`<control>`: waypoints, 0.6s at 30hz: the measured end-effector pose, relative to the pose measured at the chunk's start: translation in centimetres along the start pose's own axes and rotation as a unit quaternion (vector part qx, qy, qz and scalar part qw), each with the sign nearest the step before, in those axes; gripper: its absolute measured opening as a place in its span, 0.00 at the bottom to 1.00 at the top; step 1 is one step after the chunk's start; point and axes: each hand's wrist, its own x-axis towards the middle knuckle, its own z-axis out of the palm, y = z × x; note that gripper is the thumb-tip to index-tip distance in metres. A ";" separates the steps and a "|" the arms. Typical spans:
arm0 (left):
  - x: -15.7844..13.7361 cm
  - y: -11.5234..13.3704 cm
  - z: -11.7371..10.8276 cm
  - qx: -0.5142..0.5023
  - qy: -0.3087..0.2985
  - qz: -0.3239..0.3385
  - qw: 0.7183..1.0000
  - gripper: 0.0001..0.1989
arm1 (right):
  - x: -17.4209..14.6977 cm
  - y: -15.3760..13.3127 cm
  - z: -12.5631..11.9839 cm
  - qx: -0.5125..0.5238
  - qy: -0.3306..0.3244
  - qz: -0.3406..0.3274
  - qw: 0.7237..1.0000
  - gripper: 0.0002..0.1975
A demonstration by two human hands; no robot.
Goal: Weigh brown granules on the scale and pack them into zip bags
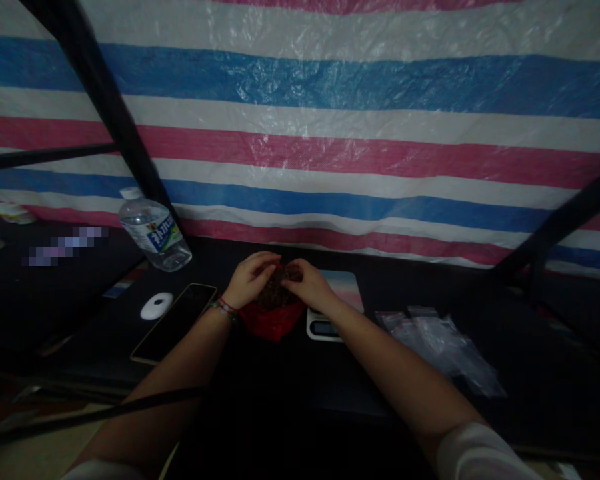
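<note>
A red plastic bag sits open on the black table, with a clump of brown, crumbly dried material inside. On the bag's left side, my left hand curls its fingers round the rim, and a beaded bracelet circles that wrist. From the right, my right hand has its thumb and fingers closed at the brown pieces; the dim light hides exactly what lies between them. Just beyond the right wrist is a small digital scale with a pastel top, partly covered by my forearm.
Several clear zip bags lie right of the scale. On the left are a phone, a white oval case and a large clear bottle. Black frame bars and a striped plastic sheet bound the table.
</note>
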 end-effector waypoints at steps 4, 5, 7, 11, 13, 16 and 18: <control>0.1 -0.2 0.0 -0.007 -0.035 0.018 0.999 0.12 | -0.1 -0.2 -0.6 -0.008 -0.014 -0.017 1.000 0.16; 0.0 -0.3 0.1 -0.012 -0.041 0.024 0.999 0.11 | -0.1 -0.3 -0.7 -0.016 -0.016 -0.020 1.000 0.17; 0.0 -0.6 0.3 -0.021 -0.047 0.030 0.998 0.10 | -0.2 -0.4 -0.7 -0.030 -0.020 -0.021 0.999 0.17; -0.1 -1.0 0.5 -0.026 -0.049 0.031 0.998 0.11 | -0.3 -0.5 -0.6 -0.038 -0.018 -0.012 0.999 0.17; -0.1 -1.0 0.5 -0.026 -0.050 0.033 0.998 0.12 | -0.3 -0.5 -0.6 -0.033 -0.014 -0.011 0.999 0.16; -0.2 -1.0 0.4 -0.020 -0.057 0.019 0.998 0.16 | -0.2 -0.4 -0.6 -0.030 -0.006 -0.010 0.999 0.16; -0.2 -0.9 0.3 -0.019 -0.061 0.014 0.998 0.17 | -0.1 -0.4 -0.6 -0.027 -0.003 -0.013 1.000 0.15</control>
